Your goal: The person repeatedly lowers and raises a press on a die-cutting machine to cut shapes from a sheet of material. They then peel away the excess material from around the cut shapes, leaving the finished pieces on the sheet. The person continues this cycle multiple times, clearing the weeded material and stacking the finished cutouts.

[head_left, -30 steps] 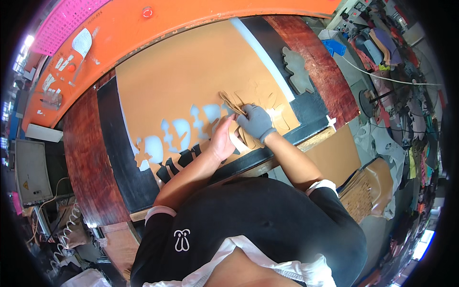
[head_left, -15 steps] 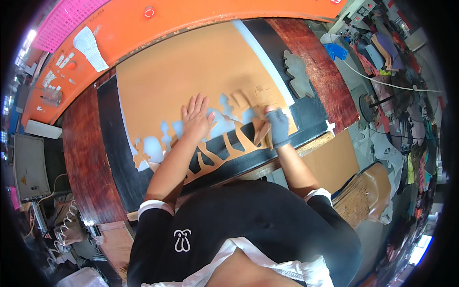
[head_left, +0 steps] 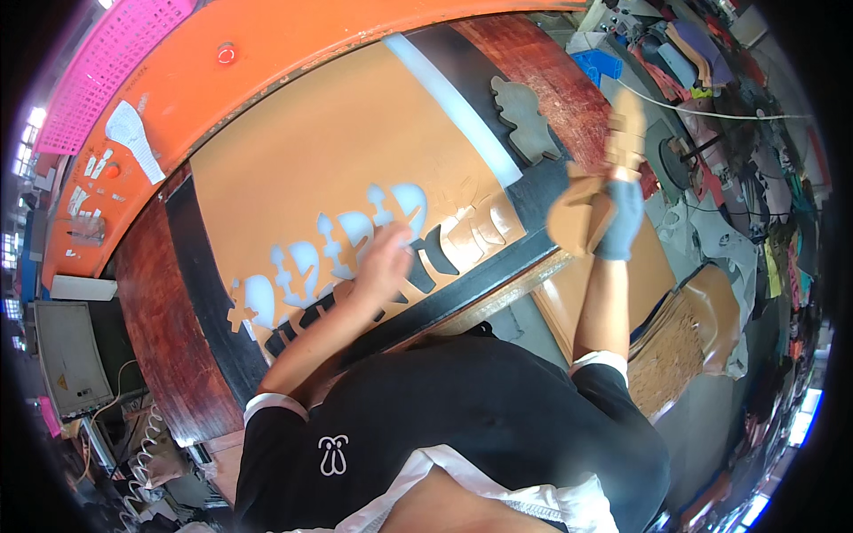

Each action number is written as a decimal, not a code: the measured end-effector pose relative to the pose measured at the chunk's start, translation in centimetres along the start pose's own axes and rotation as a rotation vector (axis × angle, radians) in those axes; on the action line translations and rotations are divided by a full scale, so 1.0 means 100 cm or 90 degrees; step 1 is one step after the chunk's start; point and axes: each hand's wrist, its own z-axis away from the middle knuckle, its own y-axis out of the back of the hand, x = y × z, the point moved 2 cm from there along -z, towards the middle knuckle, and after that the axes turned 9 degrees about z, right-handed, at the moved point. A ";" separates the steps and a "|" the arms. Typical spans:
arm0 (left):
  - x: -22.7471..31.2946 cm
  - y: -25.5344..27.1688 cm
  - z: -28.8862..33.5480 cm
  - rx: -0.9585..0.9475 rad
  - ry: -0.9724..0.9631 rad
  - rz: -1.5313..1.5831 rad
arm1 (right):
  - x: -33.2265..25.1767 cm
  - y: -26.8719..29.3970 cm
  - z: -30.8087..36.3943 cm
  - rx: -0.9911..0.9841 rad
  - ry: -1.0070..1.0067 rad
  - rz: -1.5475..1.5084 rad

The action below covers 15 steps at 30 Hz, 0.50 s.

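My right hand (head_left: 619, 222), in a grey glove, is raised beyond the right end of the black cutting pad (head_left: 542, 209). It grips several tan leather-like cut pieces (head_left: 573, 218), which stick out past the fingers. My left hand (head_left: 384, 266), bare and blurred, hovers over the near edge of a large tan sheet (head_left: 329, 133); its fingers are smeared. Along that edge runs a row of cut-out holes showing a white layer (head_left: 409, 204) beneath. Several cut shapes (head_left: 475, 226) lie at the sheet's right corner. Beyond the sheet, a grey, wavy-edged cutting die (head_left: 526, 115) rests on the pad.
An orange machine beam (head_left: 275, 44) with a red button spans the far side, a pink basket (head_left: 115, 71) on it. Red-brown boards (head_left: 164, 329) flank the pad. At right are a blue object (head_left: 595, 67), stacked tan sheets (head_left: 671, 364) and hanging scraps (head_left: 746, 178).
My right hand has lifted the cut pieces off the sheet and swung right with them. My left hand has moved slightly right and nearer. The view has shifted a little.
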 end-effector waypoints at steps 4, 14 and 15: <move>0.013 -0.058 0.013 -0.012 0.443 0.390 | 0.052 -0.045 0.004 -0.232 -0.107 0.266; 0.000 -0.079 -0.026 -0.059 0.613 0.840 | 0.016 -0.055 -0.013 -0.217 -0.063 0.104; 0.003 -0.084 -0.027 -0.062 0.574 0.882 | 0.007 -0.056 -0.015 -0.200 0.002 0.071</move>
